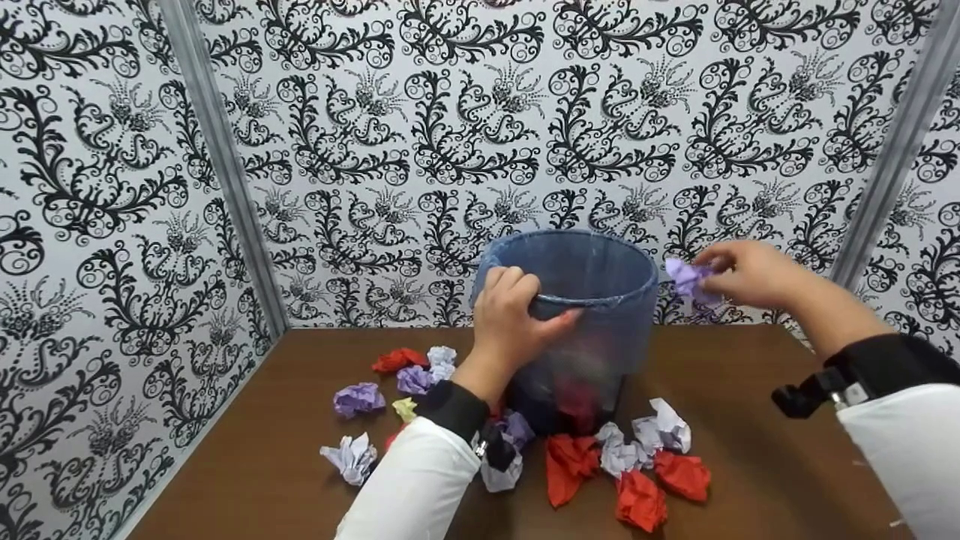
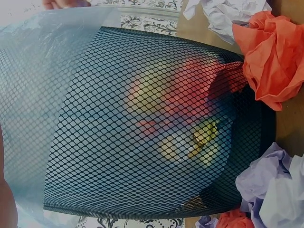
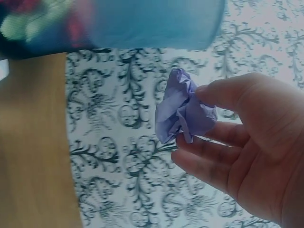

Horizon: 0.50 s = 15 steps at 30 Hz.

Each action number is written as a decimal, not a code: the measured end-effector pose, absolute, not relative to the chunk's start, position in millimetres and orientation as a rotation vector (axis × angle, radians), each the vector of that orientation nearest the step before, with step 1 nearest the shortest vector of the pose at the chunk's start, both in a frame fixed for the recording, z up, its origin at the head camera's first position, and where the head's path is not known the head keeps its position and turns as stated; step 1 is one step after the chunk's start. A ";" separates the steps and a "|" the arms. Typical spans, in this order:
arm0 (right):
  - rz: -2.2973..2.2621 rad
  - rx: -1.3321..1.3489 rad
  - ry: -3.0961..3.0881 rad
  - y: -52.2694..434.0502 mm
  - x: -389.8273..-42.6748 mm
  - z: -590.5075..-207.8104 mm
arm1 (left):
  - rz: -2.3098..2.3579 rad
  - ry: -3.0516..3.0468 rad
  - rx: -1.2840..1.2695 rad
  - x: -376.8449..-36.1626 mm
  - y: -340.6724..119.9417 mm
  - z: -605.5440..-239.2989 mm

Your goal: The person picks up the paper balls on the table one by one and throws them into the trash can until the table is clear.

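The mesh bin point(image 2: 109, 128) blurs the papers point(image 2: 190, 90) inside.

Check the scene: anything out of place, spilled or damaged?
Crumpled paper balls lie scattered on the tabletop around the mesh wastebasket, outside it, like spilled litter. The left hand grips its rim; the right hand holds a purple paper ball beside it. No damage stands out.
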State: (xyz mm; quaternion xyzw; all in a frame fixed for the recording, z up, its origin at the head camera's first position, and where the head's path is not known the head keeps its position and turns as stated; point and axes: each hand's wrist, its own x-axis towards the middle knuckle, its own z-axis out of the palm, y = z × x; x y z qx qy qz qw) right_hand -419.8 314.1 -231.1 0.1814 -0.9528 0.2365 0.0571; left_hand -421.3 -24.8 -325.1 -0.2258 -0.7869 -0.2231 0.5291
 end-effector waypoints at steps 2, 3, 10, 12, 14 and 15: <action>0.729 0.526 -2.869 312.6 -417.1 -221.3 | -0.532 -1.879 -0.543 -421.1 -24.4 -325.3; 0.731 0.516 -2.859 311.4 -416.1 -216.6 | -0.532 -1.878 -0.545 -421.3 -24.3 -325.3; 0.659 0.509 -2.779 291.8 -411.6 -186.3 | -0.539 -1.876 -0.558 -423.2 -25.8 -324.4; 0.659 0.516 -2.771 284.7 -411.4 -181.0 | -0.541 -1.878 -0.557 -422.9 -26.1 -324.7; 0.628 0.529 -2.768 277.3 -410.9 -176.8 | -0.542 -1.879 -0.556 -422.5 -26.1 -325.2; 0.615 0.537 -2.767 273.7 -410.9 -175.2 | -0.542 -1.880 -0.555 -422.6 -26.1 -325.7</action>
